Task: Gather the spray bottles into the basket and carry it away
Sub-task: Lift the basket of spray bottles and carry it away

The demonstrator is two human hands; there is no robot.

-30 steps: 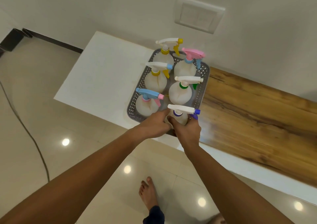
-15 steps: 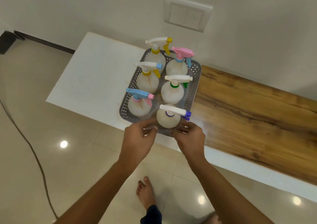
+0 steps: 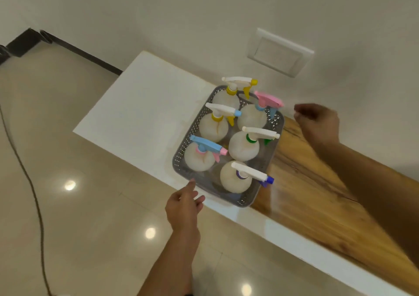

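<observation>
With all 6 spray bottles (image 3: 240, 146) loaded, the left hand (image 3: 184, 202) and right hand (image 3: 317, 123) have spread, empty and loosely open, toward opposite ends of the basket (image 3: 275, 123) on the surface (image 3: 140, 112), ready to lift.

Person, two arms in view.
Left hand (image 3: 184, 207): bare, no ring, no glove; wrist bare, no watch or band.
Left forearm (image 3: 172, 264): bare along its whole visible length, no sleeve.
Right hand (image 3: 317, 123): bare, blurred; no ring made out.
Right forearm (image 3: 381, 182): bare up to the picture edge, no sleeve.
</observation>
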